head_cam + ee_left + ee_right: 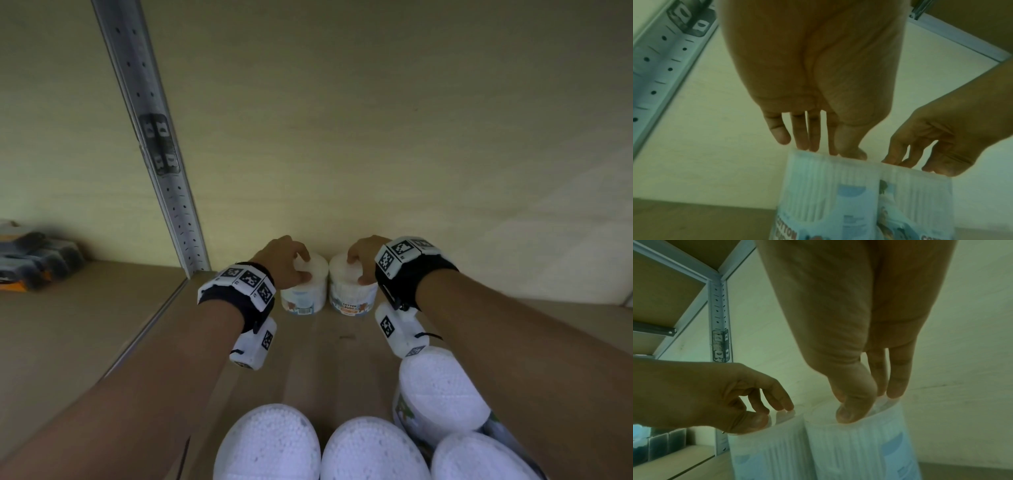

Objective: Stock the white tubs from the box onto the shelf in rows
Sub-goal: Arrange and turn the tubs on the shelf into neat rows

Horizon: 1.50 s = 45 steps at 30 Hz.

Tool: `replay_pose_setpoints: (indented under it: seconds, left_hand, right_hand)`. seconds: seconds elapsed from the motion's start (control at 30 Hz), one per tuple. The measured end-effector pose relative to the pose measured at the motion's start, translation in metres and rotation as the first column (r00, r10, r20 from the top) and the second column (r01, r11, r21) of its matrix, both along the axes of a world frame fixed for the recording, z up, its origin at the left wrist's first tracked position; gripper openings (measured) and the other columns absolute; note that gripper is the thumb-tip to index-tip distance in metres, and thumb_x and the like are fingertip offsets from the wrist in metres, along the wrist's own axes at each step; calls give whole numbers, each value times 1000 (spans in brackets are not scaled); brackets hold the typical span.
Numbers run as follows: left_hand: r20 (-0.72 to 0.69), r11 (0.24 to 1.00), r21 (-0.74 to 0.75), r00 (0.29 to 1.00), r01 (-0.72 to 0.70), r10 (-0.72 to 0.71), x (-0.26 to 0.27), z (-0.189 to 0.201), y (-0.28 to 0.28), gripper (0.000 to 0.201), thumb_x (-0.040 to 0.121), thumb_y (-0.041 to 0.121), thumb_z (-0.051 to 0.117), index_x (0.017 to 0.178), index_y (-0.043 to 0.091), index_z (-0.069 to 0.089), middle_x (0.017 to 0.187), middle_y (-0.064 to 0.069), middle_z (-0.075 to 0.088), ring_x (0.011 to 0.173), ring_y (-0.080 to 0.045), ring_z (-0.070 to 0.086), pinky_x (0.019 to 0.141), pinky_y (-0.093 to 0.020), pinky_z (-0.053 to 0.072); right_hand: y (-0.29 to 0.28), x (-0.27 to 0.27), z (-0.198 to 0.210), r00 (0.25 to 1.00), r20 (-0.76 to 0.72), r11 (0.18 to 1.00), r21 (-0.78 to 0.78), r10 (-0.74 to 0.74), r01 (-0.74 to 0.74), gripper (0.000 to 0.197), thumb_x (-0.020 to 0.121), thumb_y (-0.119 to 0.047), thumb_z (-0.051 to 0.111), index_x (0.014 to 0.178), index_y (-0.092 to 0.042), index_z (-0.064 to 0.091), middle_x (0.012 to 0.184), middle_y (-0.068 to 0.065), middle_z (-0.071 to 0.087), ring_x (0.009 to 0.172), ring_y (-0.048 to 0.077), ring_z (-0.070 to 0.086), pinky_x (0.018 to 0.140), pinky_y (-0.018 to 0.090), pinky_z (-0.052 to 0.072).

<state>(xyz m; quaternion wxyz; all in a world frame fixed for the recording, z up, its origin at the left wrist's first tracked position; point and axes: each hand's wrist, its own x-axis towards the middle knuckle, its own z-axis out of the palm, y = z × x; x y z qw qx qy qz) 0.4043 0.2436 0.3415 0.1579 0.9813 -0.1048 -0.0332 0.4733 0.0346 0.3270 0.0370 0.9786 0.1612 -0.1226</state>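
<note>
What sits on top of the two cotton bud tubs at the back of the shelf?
The left hand grips the left cotton bud tub's lid from above; the right hand grips the right cotton bud tub's lid. Nothing is stacked on them. Fingers cover part of each lid.

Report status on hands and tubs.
Left hand grips left tub by its top, right hand grips right tub. Both at shelf back, side by side. Path clear.

Translucent plastic tubs [303, 287], matt wood shelf [325, 342], perforated metal upright [161, 164]
</note>
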Motion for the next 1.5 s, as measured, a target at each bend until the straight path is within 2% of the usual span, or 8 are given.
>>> replay_pose_setpoints:
  seconds: [0.17, 0.33, 0.47, 0.67, 0.9, 1.07, 1.23, 1.5]
  left_hand:
    - [41, 998, 38, 998, -58, 56, 0, -4, -3, 42, 83, 52, 62, 111, 22, 54, 117, -7, 45, 110, -29, 47, 95, -44, 43]
    - [0, 1000, -25, 1000, 12, -12, 0, 3, 2, 43, 88, 44, 59, 124, 22, 52, 126, -6, 45, 117, -26, 46, 98, -39, 42]
    - [-84, 997, -39, 994, 71, -74, -2, 9, 9, 46, 88, 35, 62, 131, 25, 48, 137, -1, 40, 128, -19, 41, 103, -33, 37]
    - [-95, 995, 0, 991, 99, -99, 0, 9, 11, 42, 88, 30, 64, 128, 26, 54, 139, -1, 42, 130, -20, 41, 108, -39, 37]
    - [-22, 1000, 0, 999, 30, -30, 2, 2, 5, 45, 81, 43, 69, 119, 20, 57, 123, -8, 47, 116, -27, 48, 99, -40, 43]
    - [36, 997, 65, 999, -32, 30, 1, -3, -5, 48, 83, 52, 61, 121, 24, 53, 122, -10, 44, 118, -32, 41, 97, -44, 42]
    - [50, 998, 58, 998, -37, 34, -2, -4, -8, 46, 86, 51, 58, 122, 22, 55, 120, -9, 43, 120, -31, 37, 96, -41, 39]
    - [-66, 999, 31, 997, 33, -31, 1, 2, 2, 53, 88, 41, 61, 136, 20, 49, 141, -4, 39, 131, -25, 38, 108, -38, 34]
  right_hand:
    - [5, -1, 3, 999, 34, 1000, -22, 5, -5, 59, 73, -30, 67, 129, -20, 52, 129, 6, 56, 108, 28, 61, 91, 41, 54]
    - [4, 12, -4, 1000, 18, 998, -60, 20, -18, 61, 60, -40, 71, 116, -15, 64, 116, 9, 67, 101, 30, 67, 87, 46, 57]
    - [4, 15, -5, 997, 42, 994, -90, 64, -60, 75, 51, -48, 77, 120, -23, 60, 117, 0, 63, 102, 25, 65, 88, 43, 56]
    - [4, 11, -5, 999, 26, 997, -70, 41, -39, 69, 59, -43, 77, 121, -21, 60, 122, 2, 62, 105, 26, 64, 91, 44, 55]
    - [5, 1, 0, 997, 60, 995, -83, 55, -50, 81, 62, -43, 79, 135, -23, 48, 137, 3, 52, 117, 27, 57, 97, 40, 51]
    - [4, -4, 7, 999, 9, 998, -46, 32, -31, 67, 70, -33, 76, 129, -13, 53, 130, 9, 55, 116, 34, 58, 89, 36, 53]
    - [4, -7, 7, 998, 52, 997, -67, 33, -30, 71, 70, -39, 70, 135, -25, 47, 140, 3, 49, 118, 28, 57, 97, 39, 51]
    - [10, -8, 11, 998, 42, 993, -115, 41, -36, 82, 57, -45, 80, 130, -26, 50, 133, 2, 53, 113, 28, 59, 94, 43, 52]
